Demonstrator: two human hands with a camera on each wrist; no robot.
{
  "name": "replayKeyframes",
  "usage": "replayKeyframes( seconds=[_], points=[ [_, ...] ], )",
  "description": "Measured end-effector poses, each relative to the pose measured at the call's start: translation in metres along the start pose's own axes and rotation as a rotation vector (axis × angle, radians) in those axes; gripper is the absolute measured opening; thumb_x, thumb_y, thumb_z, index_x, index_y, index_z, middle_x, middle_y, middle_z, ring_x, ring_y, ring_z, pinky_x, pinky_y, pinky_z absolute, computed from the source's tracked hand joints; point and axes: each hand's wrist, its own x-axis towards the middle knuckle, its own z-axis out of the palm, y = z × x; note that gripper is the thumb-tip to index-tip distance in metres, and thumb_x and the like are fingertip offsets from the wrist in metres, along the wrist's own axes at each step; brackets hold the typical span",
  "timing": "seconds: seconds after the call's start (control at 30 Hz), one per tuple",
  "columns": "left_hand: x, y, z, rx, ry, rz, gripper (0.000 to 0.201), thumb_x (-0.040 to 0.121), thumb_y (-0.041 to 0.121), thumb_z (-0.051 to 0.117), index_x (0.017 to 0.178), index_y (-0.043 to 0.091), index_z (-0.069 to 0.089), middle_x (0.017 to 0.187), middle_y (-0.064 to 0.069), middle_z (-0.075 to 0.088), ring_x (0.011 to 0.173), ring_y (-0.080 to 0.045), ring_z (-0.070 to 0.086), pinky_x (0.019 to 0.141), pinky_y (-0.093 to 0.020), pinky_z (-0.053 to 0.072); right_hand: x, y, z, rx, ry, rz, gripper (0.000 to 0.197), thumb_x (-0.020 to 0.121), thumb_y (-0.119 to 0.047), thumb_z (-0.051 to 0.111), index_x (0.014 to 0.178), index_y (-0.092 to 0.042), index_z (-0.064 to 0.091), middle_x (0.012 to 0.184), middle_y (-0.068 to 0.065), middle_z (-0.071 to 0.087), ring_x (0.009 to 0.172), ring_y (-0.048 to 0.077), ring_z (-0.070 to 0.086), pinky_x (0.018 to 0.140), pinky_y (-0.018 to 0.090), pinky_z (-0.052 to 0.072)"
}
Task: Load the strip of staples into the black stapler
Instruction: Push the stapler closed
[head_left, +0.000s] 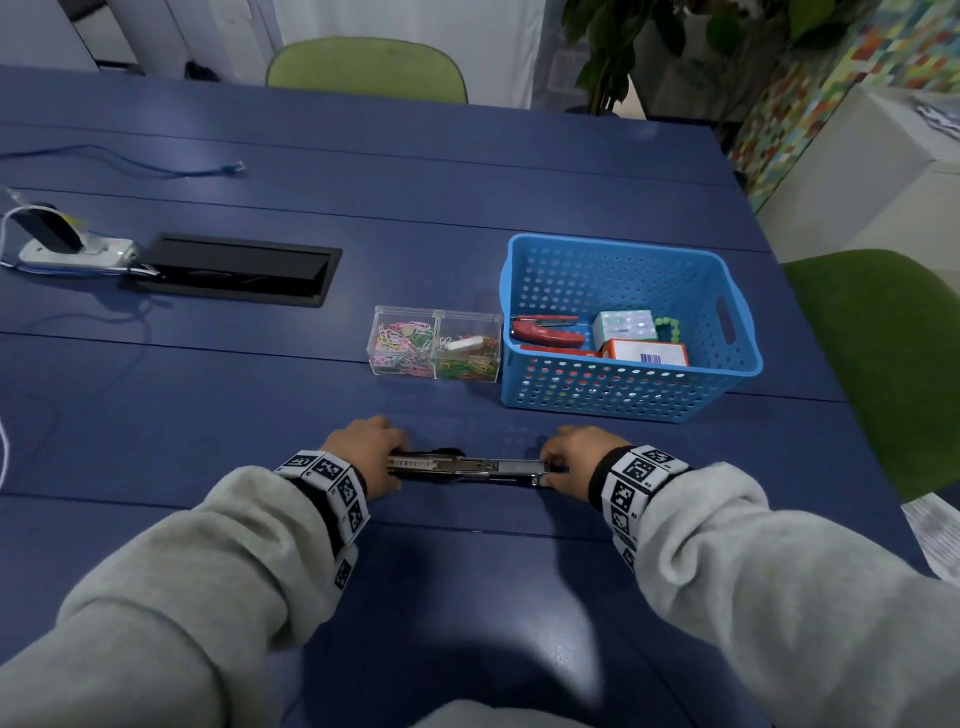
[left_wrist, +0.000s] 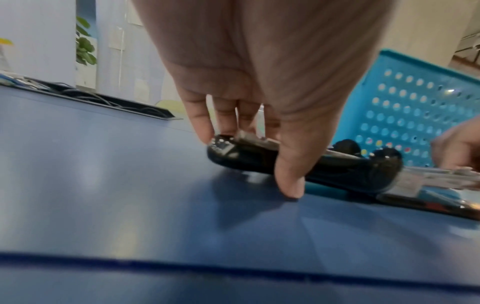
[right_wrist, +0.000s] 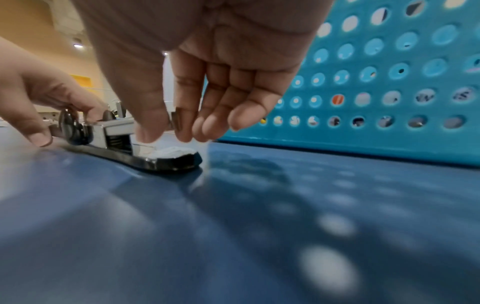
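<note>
The black stapler lies opened out flat on the blue table, close in front of me. Its black cover points left and its silver magazine and base point right. My left hand grips the cover end, with the thumb on the near side and the fingers behind. My right hand is at the front tip of the magazine. Its thumb and forefinger pinch a small grey piece, which looks like the strip of staples. How much of the strip sits in the channel is hidden.
A blue perforated basket stands just beyond my right hand and holds a red stapler and small boxes. Clear boxes of paper clips sit left of it. A cable hatch and a power strip lie far left.
</note>
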Motion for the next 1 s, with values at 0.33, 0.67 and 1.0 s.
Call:
replayKeyframes(
  seconds=[0.33,0.67,1.0],
  points=[
    [-0.019,0.023,-0.042,-0.073,0.135,0.099,0.042,0.075,0.032,0.071,0.115,0.027,0.06,0.119,0.001,0.065,0.111,-0.022,0.058,0.094,-0.033,0.046,-0.007,0.006,0.005,0.298,0.162,0.052,0.022,0.082,-0.031,0.063,0.097,-0.016,0.061,0.086,-0.002,0.053,0.081,0.018,0.049,0.077,0.027,0.042],
    [-0.012,0.07,-0.039,-0.267,0.167,0.208,0.033,0.069,0.029,0.077,0.099,0.028,0.064,0.103,0.0,0.067,0.095,-0.02,0.062,0.084,-0.029,0.048,-0.013,-0.006,-0.002,0.555,0.24,0.039,0.015,0.081,-0.018,0.065,0.083,-0.025,0.052,0.076,-0.004,0.061,0.064,0.018,0.058,0.077,0.037,0.055],
    [0.0,0.086,-0.022,-0.274,0.178,0.277,0.044,0.074,0.031,0.074,0.115,0.02,0.062,0.112,-0.008,0.06,0.104,-0.025,0.057,0.088,-0.033,0.045,-0.011,-0.016,-0.007,0.634,0.267,0.071,0.034,0.072,-0.047,0.068,0.097,-0.027,0.058,0.087,-0.002,0.062,0.083,0.02,0.062,0.084,0.035,0.054]
  ],
)
